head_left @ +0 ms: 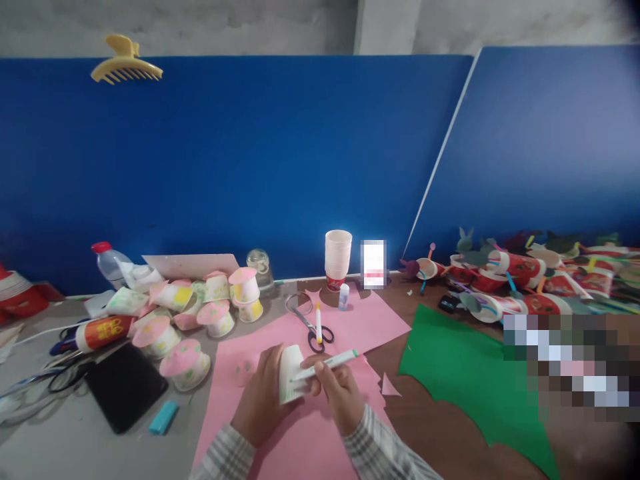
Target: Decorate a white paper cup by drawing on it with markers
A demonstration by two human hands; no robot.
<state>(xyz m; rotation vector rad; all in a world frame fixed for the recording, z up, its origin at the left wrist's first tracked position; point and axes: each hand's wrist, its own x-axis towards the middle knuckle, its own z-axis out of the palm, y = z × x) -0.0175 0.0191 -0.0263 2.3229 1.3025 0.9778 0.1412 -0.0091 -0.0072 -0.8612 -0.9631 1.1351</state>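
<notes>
White paper cup [289,360] tilted above pink paper [280,453], left hand [260,400] curled snugly round it, likely steadying drawn-on side. Right hand [345,397] pinches pen [343,359] firmly, tip angled to cup; contact unclear. Scissors [306,320], yellow pen [319,327] just beyond, probably for easy reach. Tabletop [420,427] brown at right, grey at left. Blue partition [250,153] behind; bare concrete wall [225,27] above.

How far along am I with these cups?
The pink-topped cups at left look finished. Your left hand holds a white cup, your right hand a marker. Seemingly left: that cup shows no pink top, and the stacked cups look untouched.
</notes>
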